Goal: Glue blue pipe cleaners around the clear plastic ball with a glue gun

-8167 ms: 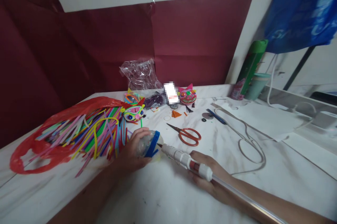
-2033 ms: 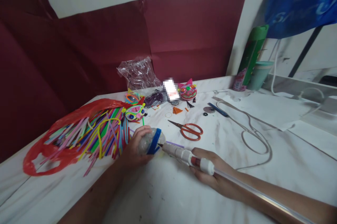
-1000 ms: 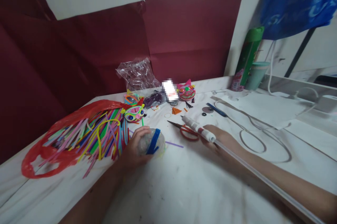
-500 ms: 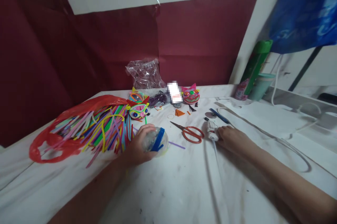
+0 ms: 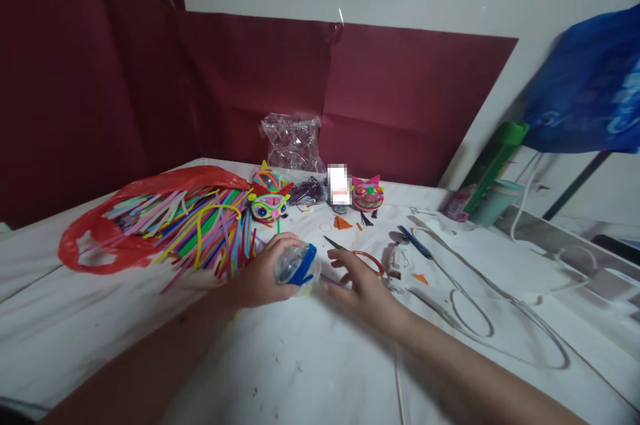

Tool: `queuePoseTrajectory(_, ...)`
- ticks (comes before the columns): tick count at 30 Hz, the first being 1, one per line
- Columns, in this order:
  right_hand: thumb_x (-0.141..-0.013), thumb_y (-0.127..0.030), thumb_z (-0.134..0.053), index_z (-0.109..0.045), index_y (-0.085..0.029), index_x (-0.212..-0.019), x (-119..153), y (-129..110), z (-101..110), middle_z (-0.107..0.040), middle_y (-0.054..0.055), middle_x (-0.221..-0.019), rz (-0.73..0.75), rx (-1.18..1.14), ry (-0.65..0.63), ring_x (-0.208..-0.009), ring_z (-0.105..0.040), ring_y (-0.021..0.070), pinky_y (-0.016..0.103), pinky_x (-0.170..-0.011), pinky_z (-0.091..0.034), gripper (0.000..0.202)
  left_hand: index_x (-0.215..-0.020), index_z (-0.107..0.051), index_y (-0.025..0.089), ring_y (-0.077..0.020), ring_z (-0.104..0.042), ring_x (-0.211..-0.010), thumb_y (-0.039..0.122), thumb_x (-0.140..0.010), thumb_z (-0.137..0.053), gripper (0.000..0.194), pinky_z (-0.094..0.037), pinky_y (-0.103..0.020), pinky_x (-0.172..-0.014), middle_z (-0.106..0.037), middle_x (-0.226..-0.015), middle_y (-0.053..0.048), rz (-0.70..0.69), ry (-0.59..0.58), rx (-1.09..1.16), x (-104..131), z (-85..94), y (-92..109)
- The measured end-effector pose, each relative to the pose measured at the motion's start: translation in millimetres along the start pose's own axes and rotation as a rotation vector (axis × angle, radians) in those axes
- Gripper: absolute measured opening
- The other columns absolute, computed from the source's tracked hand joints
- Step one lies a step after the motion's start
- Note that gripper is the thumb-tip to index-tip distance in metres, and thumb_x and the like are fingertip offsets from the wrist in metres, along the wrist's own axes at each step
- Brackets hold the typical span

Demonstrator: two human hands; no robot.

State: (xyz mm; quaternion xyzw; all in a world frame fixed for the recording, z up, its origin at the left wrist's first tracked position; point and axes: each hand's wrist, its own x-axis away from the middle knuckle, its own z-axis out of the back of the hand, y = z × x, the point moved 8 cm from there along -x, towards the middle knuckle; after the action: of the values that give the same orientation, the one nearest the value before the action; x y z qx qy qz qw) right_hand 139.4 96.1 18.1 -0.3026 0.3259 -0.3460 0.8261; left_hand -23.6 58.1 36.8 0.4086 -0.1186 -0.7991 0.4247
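Clear ball with blue strips: clasped within the left fingers; by judgement, steadying is the step in hand.
Burgundy sheet: far limit of reach, well beyond all fingers.
Marbled tabletop: most room is offered on the near side of the fingers.
Red bag: left of the left fingers, so sideways room is limited there.
Left hand: fingers wrapped around the ball's side, thumb nearer the wearer.
Right hand: fingers spread apart, nothing seen held; a light, precise touch seems called for near the ball.
Glue gun: laid right of the right fingers.
Scissors: partly covered by the right fingers; contact cannot be told.
Purple strip: beside the right thumb, partly hidden.
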Motion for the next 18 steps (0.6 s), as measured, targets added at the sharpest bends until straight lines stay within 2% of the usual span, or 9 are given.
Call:
queuePoseTrajectory(2, -0.074, -0.032, -0.068, -0.05, -0.018, -0.117, -8, 0, -12, -0.059, 0.013, -0.116, -0.02, -0.062, 0.018, -0.101, -0.059, 0.0245, 0.034, -0.07, -0.054, 0.048, -0.119, -0.045, 0.021, -0.0308, -0.043, -0.126, 0.01, -0.06, -0.067, 0.064, -0.035, -0.049, -0.108, -0.048, -0.127, -0.013, -0.003, 0.0, -0.011, 0, 0.0, 1)
queuePoseTrajectory(5, -0.071, -0.027, -0.07, -0.051, -0.019, -0.112, -14, 0, -20, -0.059, 0.01, -0.112, -0.016, -0.107, 0.071, -0.095, -0.059, 0.0227, 0.033, -0.07, -0.052, 0.045, -0.118, -0.045, 0.021, -0.0316, -0.044, -0.126, 0.01, -0.06, -0.068, 0.064, -0.035, -0.05, -0.107, -0.047, -0.127, -0.013, 0.02, 0.012, -0.039, -1, 1.1, 1)
queuePoseTrajectory(11, -0.071, -0.024, -0.069, -0.052, -0.02, -0.108, -13, 1, -25, -0.057, 0.009, -0.11, -0.007, -0.145, 0.093, -0.095, -0.056, 0.022, 0.033, -0.07, -0.05, 0.042, -0.112, -0.045, 0.022, -0.0312, -0.048, -0.12, 0.014, -0.062, -0.067, 0.055, -0.037, -0.049, -0.104, -0.05, -0.12, -0.012, 0.038, 0.044, -0.069, -3, 1.8, 4)
queuePoseTrajectory(18, -0.07, -0.028, -0.07, -0.052, -0.021, -0.106, -13, 5, -23, -0.057, 0.007, -0.108, -0.046, -0.194, 0.125, -0.095, -0.057, 0.0215, 0.031, -0.067, -0.05, 0.041, -0.112, -0.045, 0.023, -0.0312, -0.048, -0.12, 0.014, -0.062, -0.065, 0.055, -0.038, -0.049, -0.104, -0.05, -0.12, -0.012, 0.025, 0.079, -0.077, -4, 0.5, 5)
